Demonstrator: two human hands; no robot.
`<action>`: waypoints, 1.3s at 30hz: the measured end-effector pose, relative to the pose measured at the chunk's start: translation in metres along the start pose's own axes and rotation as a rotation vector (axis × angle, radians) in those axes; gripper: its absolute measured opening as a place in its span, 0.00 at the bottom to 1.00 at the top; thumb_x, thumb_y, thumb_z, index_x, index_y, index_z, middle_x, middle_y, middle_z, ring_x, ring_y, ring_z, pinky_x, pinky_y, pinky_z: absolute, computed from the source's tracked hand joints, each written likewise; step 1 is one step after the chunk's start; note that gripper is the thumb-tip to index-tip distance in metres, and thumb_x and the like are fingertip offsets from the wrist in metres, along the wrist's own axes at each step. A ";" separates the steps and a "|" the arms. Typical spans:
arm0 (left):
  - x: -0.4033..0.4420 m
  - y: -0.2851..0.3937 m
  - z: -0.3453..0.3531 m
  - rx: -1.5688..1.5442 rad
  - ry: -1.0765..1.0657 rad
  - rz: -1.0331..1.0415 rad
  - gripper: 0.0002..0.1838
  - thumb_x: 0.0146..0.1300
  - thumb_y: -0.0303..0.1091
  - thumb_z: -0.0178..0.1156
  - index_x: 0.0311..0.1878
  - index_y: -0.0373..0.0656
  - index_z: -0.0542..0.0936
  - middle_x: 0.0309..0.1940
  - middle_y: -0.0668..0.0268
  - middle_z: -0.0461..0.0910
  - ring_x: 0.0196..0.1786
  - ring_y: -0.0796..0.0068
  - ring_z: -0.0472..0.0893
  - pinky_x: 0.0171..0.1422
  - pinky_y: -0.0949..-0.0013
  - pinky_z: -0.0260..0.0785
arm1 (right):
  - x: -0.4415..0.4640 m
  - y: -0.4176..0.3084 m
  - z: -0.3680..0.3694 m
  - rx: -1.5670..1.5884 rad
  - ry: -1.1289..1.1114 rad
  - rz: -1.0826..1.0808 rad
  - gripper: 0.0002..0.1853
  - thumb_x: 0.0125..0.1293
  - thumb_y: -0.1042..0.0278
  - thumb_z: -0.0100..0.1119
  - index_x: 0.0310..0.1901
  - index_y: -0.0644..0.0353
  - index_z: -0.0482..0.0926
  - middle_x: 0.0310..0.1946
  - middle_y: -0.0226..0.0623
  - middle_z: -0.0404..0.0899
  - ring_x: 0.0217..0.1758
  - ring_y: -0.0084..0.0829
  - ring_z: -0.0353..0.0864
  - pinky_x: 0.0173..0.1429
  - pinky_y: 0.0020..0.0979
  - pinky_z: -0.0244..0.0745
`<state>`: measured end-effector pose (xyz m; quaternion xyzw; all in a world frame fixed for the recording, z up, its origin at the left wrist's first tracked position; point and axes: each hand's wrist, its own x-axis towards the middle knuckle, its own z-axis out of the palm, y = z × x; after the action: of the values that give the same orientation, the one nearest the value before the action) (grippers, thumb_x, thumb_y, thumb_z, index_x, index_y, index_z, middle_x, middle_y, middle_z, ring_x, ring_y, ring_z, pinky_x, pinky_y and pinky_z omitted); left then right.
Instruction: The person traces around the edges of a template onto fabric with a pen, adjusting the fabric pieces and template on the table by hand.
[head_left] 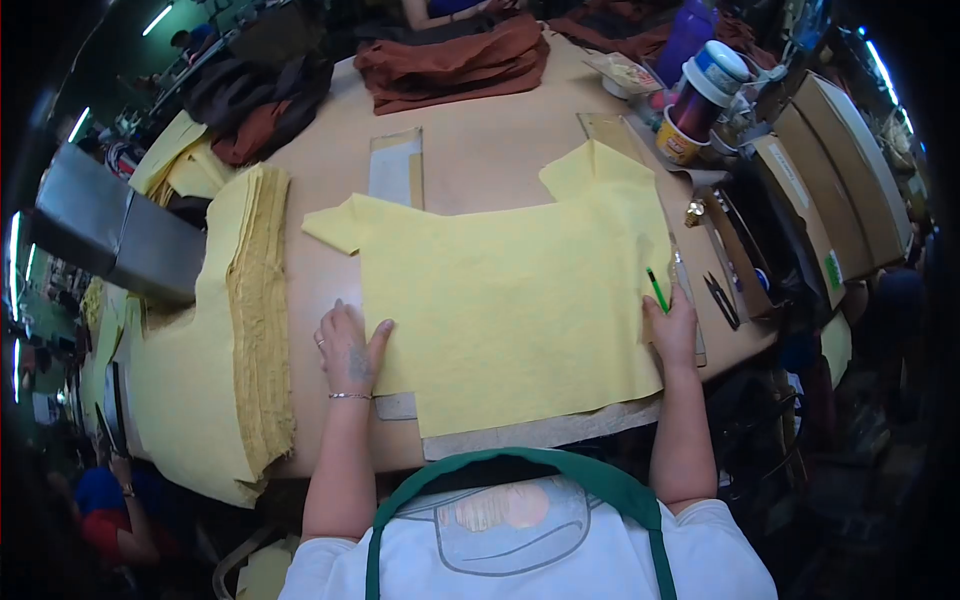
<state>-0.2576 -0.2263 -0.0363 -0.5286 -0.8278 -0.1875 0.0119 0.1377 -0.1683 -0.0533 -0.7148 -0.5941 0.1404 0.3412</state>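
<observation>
Lying across the table [465, 150], the yellow cloth [510, 310] was touched at its left edge by the left hand [349, 345], thumb held apart from fingers; near the right edge, the green pencil [657, 290] was gripped by the right hand [675, 328]. The cloth could be skewed by uneven pressure, or stray-marked if brushed by the pencil.

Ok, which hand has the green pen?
The right hand: the green pen pokes out from it. The left hand, spread at the left edge of the yellow cloth, holds none.
</observation>
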 end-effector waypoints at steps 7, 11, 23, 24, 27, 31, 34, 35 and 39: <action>0.006 -0.024 -0.007 -0.427 -0.156 -0.052 0.24 0.47 0.27 0.62 0.48 0.32 0.67 0.19 0.64 0.71 0.23 0.71 0.72 0.30 0.70 0.66 | -0.020 -0.017 -0.016 0.013 -0.088 0.077 0.13 0.49 0.73 0.61 0.36 0.67 0.71 0.29 0.53 0.75 0.35 0.50 0.76 0.39 0.38 0.70; -0.007 -0.063 0.000 -0.718 -0.342 -0.169 0.19 0.46 0.23 0.59 0.44 0.32 0.70 0.24 0.66 0.75 0.27 0.78 0.74 0.32 0.73 0.67 | -0.033 -0.017 -0.029 0.006 -0.168 0.133 0.13 0.48 0.74 0.62 0.36 0.67 0.72 0.27 0.47 0.76 0.32 0.41 0.77 0.38 0.34 0.70; 0.086 -0.081 -0.026 -0.813 -0.567 -0.646 0.23 0.59 0.56 0.50 0.34 0.43 0.76 0.27 0.69 0.78 0.23 0.80 0.75 0.28 0.79 0.66 | 0.001 0.002 -0.046 0.040 -0.471 0.183 0.18 0.45 0.63 0.67 0.31 0.68 0.75 0.22 0.39 0.73 0.28 0.26 0.72 0.35 0.30 0.68; 0.108 -0.073 -0.015 -0.949 -0.563 -0.629 0.24 0.58 0.57 0.50 0.34 0.42 0.76 0.27 0.69 0.78 0.23 0.79 0.76 0.29 0.78 0.67 | 0.017 0.000 -0.038 0.023 -0.424 0.167 0.19 0.46 0.59 0.66 0.31 0.69 0.75 0.22 0.40 0.73 0.28 0.26 0.72 0.35 0.30 0.68; 0.157 -0.032 -0.012 -0.957 -0.501 -0.675 0.25 0.56 0.57 0.53 0.36 0.41 0.77 0.30 0.66 0.78 0.28 0.77 0.77 0.34 0.76 0.69 | 0.064 -0.016 -0.004 0.031 -0.276 0.056 0.23 0.47 0.52 0.64 0.31 0.69 0.76 0.24 0.44 0.75 0.29 0.31 0.74 0.36 0.32 0.68; 0.231 -0.068 0.063 -0.973 -0.446 -0.568 0.16 0.54 0.42 0.59 0.41 0.41 0.75 0.36 0.64 0.77 0.37 0.73 0.77 0.44 0.72 0.70 | 0.130 -0.022 0.046 0.064 -0.223 0.007 0.23 0.49 0.52 0.64 0.33 0.68 0.76 0.26 0.42 0.76 0.31 0.30 0.74 0.38 0.31 0.68; 0.224 -0.051 0.040 -1.300 -0.503 -0.353 0.18 0.51 0.27 0.58 0.48 0.40 0.73 0.40 0.64 0.76 0.43 0.72 0.76 0.48 0.70 0.69 | 0.160 -0.033 0.068 0.087 -0.196 0.062 0.28 0.46 0.48 0.64 0.37 0.68 0.75 0.29 0.45 0.77 0.35 0.35 0.76 0.42 0.32 0.69; 0.227 -0.052 0.037 -1.359 -0.484 -0.287 0.21 0.50 0.24 0.57 0.51 0.39 0.70 0.42 0.63 0.75 0.44 0.71 0.76 0.48 0.70 0.69 | 0.168 -0.037 0.075 0.092 -0.183 0.078 0.30 0.44 0.46 0.65 0.39 0.68 0.75 0.31 0.47 0.78 0.37 0.39 0.78 0.44 0.34 0.70; 0.225 -0.043 0.022 -1.452 -0.381 -0.225 0.33 0.51 0.21 0.54 0.62 0.39 0.56 0.46 0.58 0.73 0.45 0.67 0.76 0.48 0.68 0.70 | 0.183 -0.054 0.087 -0.185 -0.041 0.130 0.32 0.43 0.45 0.66 0.40 0.68 0.75 0.32 0.48 0.78 0.39 0.40 0.78 0.44 0.34 0.70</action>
<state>-0.3909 -0.0389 -0.0201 -0.3391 -0.5331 -0.5910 -0.5016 0.0913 0.0359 -0.0440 -0.7771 -0.5638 0.1213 0.2520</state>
